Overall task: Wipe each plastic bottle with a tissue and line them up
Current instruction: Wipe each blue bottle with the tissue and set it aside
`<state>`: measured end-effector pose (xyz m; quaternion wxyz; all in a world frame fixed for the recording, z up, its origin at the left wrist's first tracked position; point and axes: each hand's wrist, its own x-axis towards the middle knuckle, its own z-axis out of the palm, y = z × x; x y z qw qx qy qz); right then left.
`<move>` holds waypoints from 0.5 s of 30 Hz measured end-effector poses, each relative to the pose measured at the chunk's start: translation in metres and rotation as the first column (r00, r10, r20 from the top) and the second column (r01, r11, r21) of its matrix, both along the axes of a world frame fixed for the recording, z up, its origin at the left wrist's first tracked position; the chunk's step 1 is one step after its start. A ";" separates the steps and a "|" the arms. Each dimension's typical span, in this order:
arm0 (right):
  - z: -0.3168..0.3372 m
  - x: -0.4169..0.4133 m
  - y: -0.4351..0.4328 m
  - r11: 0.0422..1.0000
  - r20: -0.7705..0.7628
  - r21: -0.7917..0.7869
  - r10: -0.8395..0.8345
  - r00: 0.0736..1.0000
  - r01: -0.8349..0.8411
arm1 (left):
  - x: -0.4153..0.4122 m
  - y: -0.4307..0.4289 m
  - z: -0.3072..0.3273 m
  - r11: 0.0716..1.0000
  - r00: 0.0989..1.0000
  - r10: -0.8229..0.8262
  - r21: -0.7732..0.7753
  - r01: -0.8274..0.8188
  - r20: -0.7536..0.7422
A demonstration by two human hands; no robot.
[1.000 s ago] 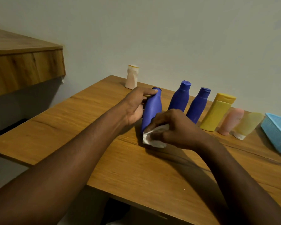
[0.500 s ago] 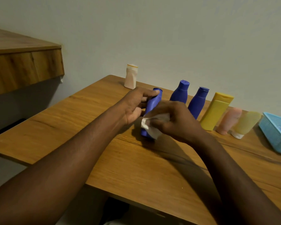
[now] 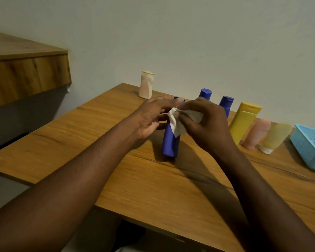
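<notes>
Both hands grip: left hand [image 3: 151,118] blue bottle [image 3: 170,142], right hand [image 3: 205,124] crumpled tissue [image 3: 178,122].

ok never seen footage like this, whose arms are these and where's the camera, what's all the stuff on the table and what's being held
There is no machine here. The camera sits on a person's head and looks forward and down, so the two arms reaching in from the bottom are that person's own.

The left hand steadies a blue bottle standing on the wooden table. The right hand presses a white tissue against the bottle's upper part, wiping it.

Behind the hands runs a row of bottles near the wall: two more blue bottles, a yellow bottle, a pink tube and a pale yellow tube. A small white bottle stands apart at the far left. A light blue basket sits at the right edge, with something blue inside.
</notes>
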<state>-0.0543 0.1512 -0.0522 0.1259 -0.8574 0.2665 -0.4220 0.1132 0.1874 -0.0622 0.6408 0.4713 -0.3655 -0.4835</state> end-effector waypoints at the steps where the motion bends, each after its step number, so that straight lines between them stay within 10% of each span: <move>1: -0.001 0.000 -0.002 1.000 0.021 -0.005 -0.023 1.000 0.023 | -0.001 0.001 0.000 1.000 1.000 0.008 -0.003 -0.008 0.007; 15: 0.003 -0.004 0.009 0.939 -0.221 0.142 0.338 0.915 -0.312 | -0.001 0.003 -0.002 0.987 0.987 0.159 -0.040 -0.157 0.032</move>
